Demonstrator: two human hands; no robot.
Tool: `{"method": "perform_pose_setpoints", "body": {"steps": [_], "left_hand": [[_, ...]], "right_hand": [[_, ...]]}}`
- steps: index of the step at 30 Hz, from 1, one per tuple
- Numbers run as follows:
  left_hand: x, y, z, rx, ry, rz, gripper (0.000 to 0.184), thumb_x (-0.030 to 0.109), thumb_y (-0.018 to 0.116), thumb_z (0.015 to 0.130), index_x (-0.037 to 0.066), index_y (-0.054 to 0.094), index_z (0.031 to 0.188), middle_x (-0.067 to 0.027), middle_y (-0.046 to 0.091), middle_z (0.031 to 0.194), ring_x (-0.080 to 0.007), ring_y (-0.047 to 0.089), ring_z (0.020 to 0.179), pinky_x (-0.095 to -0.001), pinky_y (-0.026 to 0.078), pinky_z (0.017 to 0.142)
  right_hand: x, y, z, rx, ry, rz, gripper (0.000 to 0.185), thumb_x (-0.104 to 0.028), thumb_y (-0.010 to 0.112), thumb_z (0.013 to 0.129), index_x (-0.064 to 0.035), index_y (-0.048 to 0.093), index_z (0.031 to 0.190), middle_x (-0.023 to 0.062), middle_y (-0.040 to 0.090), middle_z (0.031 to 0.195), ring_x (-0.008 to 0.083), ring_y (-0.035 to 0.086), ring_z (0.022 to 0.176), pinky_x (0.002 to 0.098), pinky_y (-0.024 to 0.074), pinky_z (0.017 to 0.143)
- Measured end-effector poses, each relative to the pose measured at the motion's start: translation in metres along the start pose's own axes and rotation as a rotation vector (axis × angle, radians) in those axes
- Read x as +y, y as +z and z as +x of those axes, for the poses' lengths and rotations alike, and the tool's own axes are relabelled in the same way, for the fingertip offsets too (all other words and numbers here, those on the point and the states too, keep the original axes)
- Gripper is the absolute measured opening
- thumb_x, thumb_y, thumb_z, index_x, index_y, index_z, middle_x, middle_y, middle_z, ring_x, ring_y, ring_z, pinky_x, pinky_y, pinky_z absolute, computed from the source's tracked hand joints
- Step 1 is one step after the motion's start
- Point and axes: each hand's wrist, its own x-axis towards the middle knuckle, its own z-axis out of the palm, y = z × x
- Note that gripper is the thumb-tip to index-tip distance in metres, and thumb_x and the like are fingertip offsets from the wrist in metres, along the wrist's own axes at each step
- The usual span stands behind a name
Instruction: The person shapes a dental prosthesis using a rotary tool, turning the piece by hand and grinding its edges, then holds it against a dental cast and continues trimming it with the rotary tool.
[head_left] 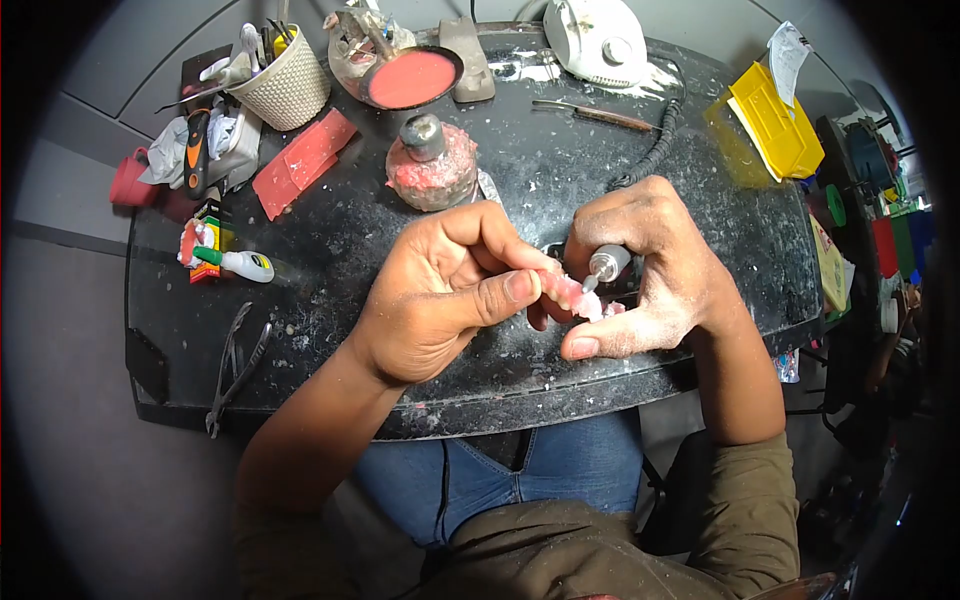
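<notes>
My left hand pinches a pink denture between thumb and fingers above the front of the bench. Part of the denture is whitish and rough. My right hand, dusted with white powder, is closed around a silver rotary handpiece. The handpiece's tip points down at the denture and appears to touch it. The right thumb reaches out beneath the denture's right end. My fingers hide parts of both things.
Behind my hands stands a wax-smeared lamp with a metal cap. Further back are a pan of pink wax and a white control unit with a coiled cord. Pliers, wax sheets and a small bottle lie left.
</notes>
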Motion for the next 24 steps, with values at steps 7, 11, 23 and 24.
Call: {"method": "perform_pose_setpoints", "body": {"steps": [7, 11, 23, 24], "left_hand": [[0.0001, 0.0002, 0.001, -0.009, 0.013, -0.012, 0.009, -0.002, 0.066, 0.102, 0.0, 0.061, 0.109, -0.0226, 0.074, 0.111, -0.0286, 0.074, 0.107, -0.0409, 0.057, 0.099], [0.001, 0.001, 0.0, 0.012, -0.004, 0.001, 0.009, -0.002, 0.066, 0.102, 0.0, 0.061, 0.109, -0.0231, 0.074, 0.111, -0.0284, 0.074, 0.105, -0.0401, 0.059, 0.094], [0.0017, -0.0009, 0.0019, 0.016, -0.004, 0.04, 0.008, 0.001, 0.066, 0.102, -0.001, 0.062, 0.108, -0.0233, 0.074, 0.11, -0.028, 0.075, 0.1, -0.0367, 0.06, 0.088], [0.0018, -0.0007, 0.0021, 0.021, 0.001, 0.042, 0.008, 0.002, 0.067, 0.102, -0.001, 0.062, 0.108, -0.0233, 0.074, 0.11, -0.0276, 0.075, 0.1, -0.0358, 0.06, 0.087]], "right_hand": [[-0.0008, 0.0036, 0.0001, 0.1, 0.005, 0.064, 0.061, -0.05, 0.098, 0.067, -0.0055, 0.057, 0.058, 0.0082, 0.049, 0.054, 0.0287, 0.053, 0.048, 0.0382, 0.0378, 0.048], [-0.0029, 0.0022, 0.0021, 0.126, -0.002, 0.027, 0.063, -0.051, 0.099, 0.065, -0.0054, 0.057, 0.058, 0.0082, 0.049, 0.053, 0.0288, 0.053, 0.048, 0.0385, 0.0385, 0.048], [-0.0023, 0.0004, 0.0005, 0.138, -0.022, -0.075, 0.065, -0.054, 0.101, 0.061, -0.0054, 0.058, 0.059, 0.0087, 0.051, 0.054, 0.0288, 0.054, 0.048, 0.0379, 0.041, 0.048], [-0.002, 0.0007, 0.0003, 0.138, -0.022, -0.075, 0.065, -0.054, 0.101, 0.061, -0.0054, 0.058, 0.059, 0.0087, 0.051, 0.054, 0.0288, 0.054, 0.048, 0.0379, 0.041, 0.048]]}}
